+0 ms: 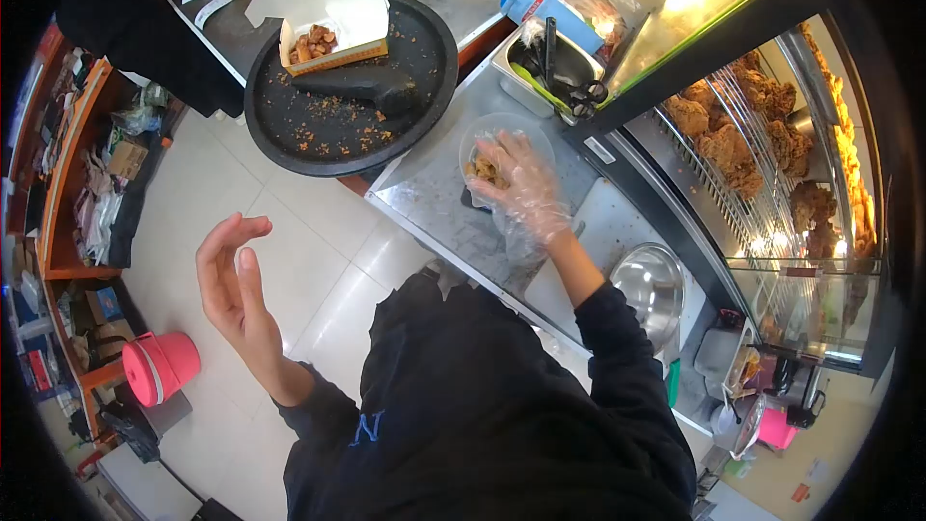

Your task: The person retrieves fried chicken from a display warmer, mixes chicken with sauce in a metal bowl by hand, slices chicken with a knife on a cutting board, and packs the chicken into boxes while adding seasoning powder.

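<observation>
My right hand (521,174), in a clear plastic glove, lies palm down with fingers stretched over a clear round plastic bowl (503,123). Brown fried pieces of food (484,172) show in the bowl beside the fingers; what lies under the palm is hidden. My left hand (234,275) is bare and raised above the floor, its fingers curved and thumb apart, with nothing in it. Farther forward, a wide black stone mortar (280,150) holds crumbs, a dark stone pestle (357,89) and an open paper box (333,60) with brown food pieces inside.
Ahead of the bowl stands a metal container (526,87) with black-handled utensils. To the right are a glass display case (801,265) with fried chicken (728,156), a white cutting board (603,217) and a steel bowl (648,294). A pink bucket (164,367) is at left.
</observation>
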Demonstrator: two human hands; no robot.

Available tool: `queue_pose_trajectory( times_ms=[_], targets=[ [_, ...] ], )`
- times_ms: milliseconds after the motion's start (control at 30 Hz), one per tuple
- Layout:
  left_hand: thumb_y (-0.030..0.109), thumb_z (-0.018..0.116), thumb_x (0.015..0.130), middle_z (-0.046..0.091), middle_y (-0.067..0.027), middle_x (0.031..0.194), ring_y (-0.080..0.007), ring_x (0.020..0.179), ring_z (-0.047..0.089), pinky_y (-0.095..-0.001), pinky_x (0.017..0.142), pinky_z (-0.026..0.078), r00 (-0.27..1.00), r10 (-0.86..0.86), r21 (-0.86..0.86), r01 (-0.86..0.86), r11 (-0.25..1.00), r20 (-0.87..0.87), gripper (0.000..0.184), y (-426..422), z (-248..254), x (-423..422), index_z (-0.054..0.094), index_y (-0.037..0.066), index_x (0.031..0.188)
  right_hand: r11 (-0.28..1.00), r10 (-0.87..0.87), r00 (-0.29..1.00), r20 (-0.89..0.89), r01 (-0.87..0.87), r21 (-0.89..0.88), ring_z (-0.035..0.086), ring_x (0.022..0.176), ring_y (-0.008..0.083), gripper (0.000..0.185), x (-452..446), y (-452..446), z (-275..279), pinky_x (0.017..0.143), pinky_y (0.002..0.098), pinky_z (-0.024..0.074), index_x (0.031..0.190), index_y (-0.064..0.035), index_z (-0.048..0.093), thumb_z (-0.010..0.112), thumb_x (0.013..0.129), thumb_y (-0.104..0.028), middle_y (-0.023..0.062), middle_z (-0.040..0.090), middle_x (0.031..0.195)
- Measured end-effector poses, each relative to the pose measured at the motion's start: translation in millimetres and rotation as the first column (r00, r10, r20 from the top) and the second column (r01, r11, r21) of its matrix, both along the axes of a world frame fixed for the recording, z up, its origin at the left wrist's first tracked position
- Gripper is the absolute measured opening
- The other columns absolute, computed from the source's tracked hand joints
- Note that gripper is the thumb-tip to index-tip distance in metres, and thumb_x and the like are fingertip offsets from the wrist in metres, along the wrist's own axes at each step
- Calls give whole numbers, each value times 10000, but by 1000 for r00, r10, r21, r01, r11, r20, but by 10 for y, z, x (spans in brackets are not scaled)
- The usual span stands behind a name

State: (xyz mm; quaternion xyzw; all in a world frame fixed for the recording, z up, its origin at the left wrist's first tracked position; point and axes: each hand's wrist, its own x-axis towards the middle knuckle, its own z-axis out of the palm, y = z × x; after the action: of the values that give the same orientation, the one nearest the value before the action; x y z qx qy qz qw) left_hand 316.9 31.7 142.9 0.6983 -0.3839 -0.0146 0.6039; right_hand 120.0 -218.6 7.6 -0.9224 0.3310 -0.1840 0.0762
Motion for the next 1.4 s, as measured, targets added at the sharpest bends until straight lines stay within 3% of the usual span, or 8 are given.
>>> queue_pose_trajectory(
  times_ms=[133,300,333,367,467,667,800,1400],
  targets=[
    [91,450,925,615,-151,981,-220,934,586,-355,893,422,1000,20,10,-20,1000,8,272,67,-28,48,506,-25,1165,935,-116,980,163,52,351,568,1074,285,322,-275,-48,535,949,374,425,1098,-162,639,652,803,-289,94,576,1215],
    [85,442,928,614,-155,987,-220,938,586,-356,889,429,1000,-2,-10,2,1000,29,271,-16,-5,64,505,-26,1168,966,-211,874,437,255,-42,631,837,93,247,-1109,-470,1601,725,246,492,1028,-147,674,625,807,-49,66,673,971],
    [83,440,929,614,-156,988,-220,939,586,-356,889,429,999,-13,-15,14,1000,30,270,-67,2,60,506,-27,1167,911,-376,538,755,363,195,607,851,74,325,-1264,-529,1753,722,203,467,1087,-164,651,617,801,-12,55,658,985],
    [82,439,929,614,-156,989,-220,939,587,-356,889,430,999,-25,-19,26,999,29,269,-114,6,43,506,-28,1166,920,-29,704,710,297,-257,577,1059,228,284,-1488,-714,2060,959,358,430,1131,-6,598,525,867,-77,119,624,1108],
    [58,476,904,624,-160,957,-216,917,594,-341,872,437,996,-89,-79,90,993,11,263,-292,12,-29,511,-29,1150,415,-662,692,288,658,-629,518,1131,232,331,-1815,-1002,2723,1003,364,378,1186,-14,550,493,896,-162,123,562,1201],
    [85,488,909,624,-162,962,-217,922,594,-343,877,437,982,-185,-53,187,981,41,267,-450,80,-191,510,-26,1151,961,-188,941,282,235,-143,548,970,213,229,-2476,-2237,3065,876,310,423,1055,18,581,534,852,-76,120,594,1058],
    [95,488,912,624,-161,965,-217,918,594,-344,877,436,982,-178,-42,181,983,53,269,-456,96,-251,510,-26,1151,892,153,749,645,-385,236,568,862,199,162,-2715,-2605,3219,791,274,454,969,39,602,561,823,-19,119,616,963],
    [87,446,925,617,-159,978,-221,934,588,-341,888,422,996,-66,-31,68,997,65,270,-138,103,-322,509,-34,1158,950,-286,955,74,293,-108,545,977,247,279,-2727,-2773,3137,880,328,424,1083,-29,575,543,852,-183,145,594,1048]
  ],
)
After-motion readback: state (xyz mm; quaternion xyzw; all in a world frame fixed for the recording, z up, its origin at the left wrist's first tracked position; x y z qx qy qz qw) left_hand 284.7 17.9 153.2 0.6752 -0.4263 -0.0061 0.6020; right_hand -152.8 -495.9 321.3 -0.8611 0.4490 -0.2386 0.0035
